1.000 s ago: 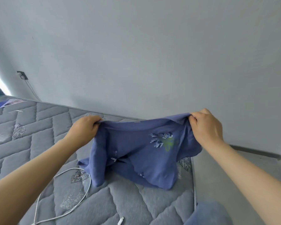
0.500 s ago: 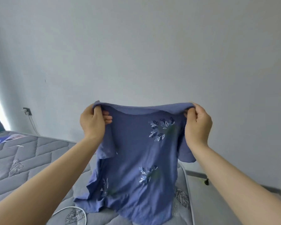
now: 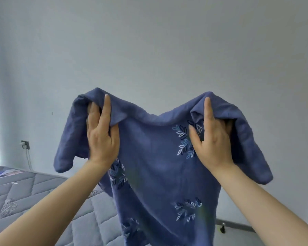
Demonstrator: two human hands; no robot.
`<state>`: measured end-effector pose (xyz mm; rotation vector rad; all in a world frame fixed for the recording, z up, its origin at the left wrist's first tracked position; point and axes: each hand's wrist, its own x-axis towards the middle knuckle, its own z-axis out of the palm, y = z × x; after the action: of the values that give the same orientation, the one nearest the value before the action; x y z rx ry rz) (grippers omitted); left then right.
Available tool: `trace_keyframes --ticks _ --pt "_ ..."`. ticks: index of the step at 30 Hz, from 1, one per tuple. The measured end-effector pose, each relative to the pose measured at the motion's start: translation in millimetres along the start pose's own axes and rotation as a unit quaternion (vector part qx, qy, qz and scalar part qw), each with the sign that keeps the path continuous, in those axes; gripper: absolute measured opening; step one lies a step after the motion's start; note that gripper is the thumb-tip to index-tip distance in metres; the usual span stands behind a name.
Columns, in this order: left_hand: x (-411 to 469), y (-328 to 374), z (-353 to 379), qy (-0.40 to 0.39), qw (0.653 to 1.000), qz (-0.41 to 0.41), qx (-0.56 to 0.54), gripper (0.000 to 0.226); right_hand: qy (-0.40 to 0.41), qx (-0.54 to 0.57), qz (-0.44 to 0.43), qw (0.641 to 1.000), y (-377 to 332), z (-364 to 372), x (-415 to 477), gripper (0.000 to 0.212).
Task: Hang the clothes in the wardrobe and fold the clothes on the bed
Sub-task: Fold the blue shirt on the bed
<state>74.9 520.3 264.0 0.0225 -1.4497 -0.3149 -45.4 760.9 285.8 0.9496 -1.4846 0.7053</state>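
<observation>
A blue short-sleeved shirt (image 3: 155, 157) with leaf prints hangs in the air in front of me, held up at its shoulders. My left hand (image 3: 102, 139) grips the left shoulder, index finger pointing up along the cloth. My right hand (image 3: 212, 139) grips the right shoulder the same way. Both sleeves droop outward past my hands. The shirt's lower part hangs down over the bed's edge and runs out of view at the bottom.
A grey quilted mattress (image 3: 25, 201) lies at the lower left. A wall socket with a plug and cable (image 3: 25, 144) sits on the plain wall behind it. A dark skirting strip (image 3: 238, 226) runs along the floor at the lower right.
Both hands have raised the shirt from the mattress to chest height and moved apart, spreading it open. The view has tilted upward, so less of the bed shows.
</observation>
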Motion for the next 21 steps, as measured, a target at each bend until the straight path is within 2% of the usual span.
trace_keyframes --ticks 3,6,10,13,16,18,20,21 --pt "11 2 -2 0.017 0.996 0.090 0.020 0.042 0.020 -0.024 -0.030 0.999 -3 -10 10 0.073" --pt "16 1 -1 0.018 0.989 0.141 0.028 0.041 0.015 -0.018 -0.028 0.999 -4 -12 13 0.073" --pt "11 -17 6 -0.009 0.989 0.139 0.059 0.040 -0.002 -0.005 -0.005 1.000 3 5 2 0.075" --pt "-7 -47 25 -0.059 0.987 0.107 0.101 0.041 -0.039 -0.026 0.036 0.998 21 40 -17 0.074" --pt "-48 -93 56 -0.163 0.971 0.058 0.165 0.047 -0.134 -0.059 0.081 0.986 48 96 -59 0.076" --pt "-89 -127 77 -0.270 0.938 0.018 0.215 0.050 -0.239 -0.068 0.132 0.959 68 139 -102 0.082" --pt "-137 -156 93 -0.402 0.876 -0.063 0.260 0.056 -0.360 -0.052 0.194 0.911 83 176 -150 0.089" --pt "-162 -170 99 -0.463 0.832 -0.114 0.284 0.063 -0.420 -0.038 0.219 0.880 89 192 -174 0.091"
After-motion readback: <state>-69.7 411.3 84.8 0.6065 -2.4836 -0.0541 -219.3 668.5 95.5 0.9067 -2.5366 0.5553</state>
